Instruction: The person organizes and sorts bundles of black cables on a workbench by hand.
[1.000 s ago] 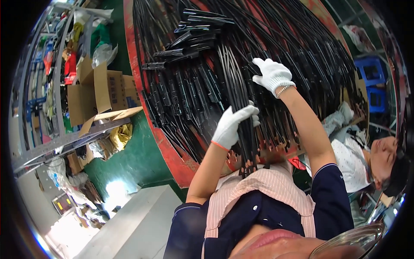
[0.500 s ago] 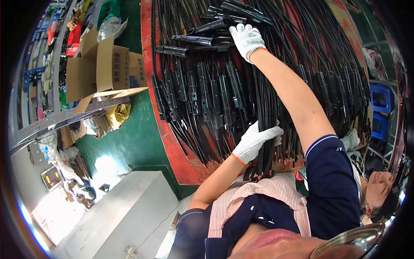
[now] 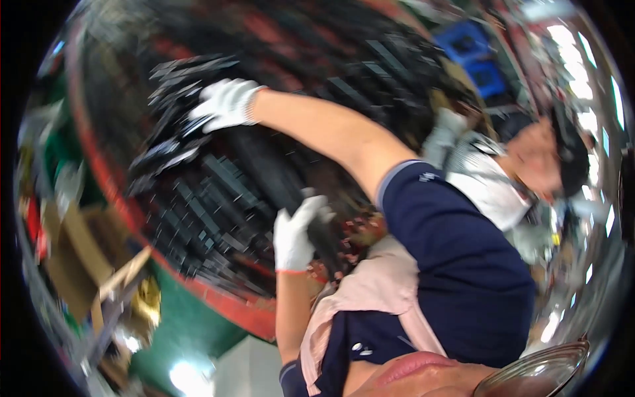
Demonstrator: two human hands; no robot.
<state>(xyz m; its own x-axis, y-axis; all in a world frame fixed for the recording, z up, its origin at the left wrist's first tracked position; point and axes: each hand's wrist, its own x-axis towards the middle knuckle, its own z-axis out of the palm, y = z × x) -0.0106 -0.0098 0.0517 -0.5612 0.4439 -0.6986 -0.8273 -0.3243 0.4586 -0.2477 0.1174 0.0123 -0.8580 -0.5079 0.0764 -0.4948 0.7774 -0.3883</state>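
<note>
My left hand (image 3: 296,235), in a white knit glove, is wrapped round a thick bundle of thin black cables (image 3: 268,165). The bundle slants from near my apron up toward my right hand. My right hand (image 3: 228,106), also gloved in white, reaches to the bundle's far end. Its fingers lie at a heap of black tubular housings (image 3: 178,149), but blur hides whether they are closed on one. More black housings (image 3: 205,205) lie in rows left of the bundle, their details smeared.
All this lies on a red-edged table (image 3: 225,308). Further black pieces (image 3: 370,73) spread across its right part. Another person (image 3: 486,172) is close by on the right, near blue bins (image 3: 473,56). An opened cardboard box (image 3: 79,255) stands beyond the left edge.
The whole view has swung round and blurred, so the table and both hands appear further left. My left hand keeps its hold on the cable bundle. My right hand stays near the housings.
</note>
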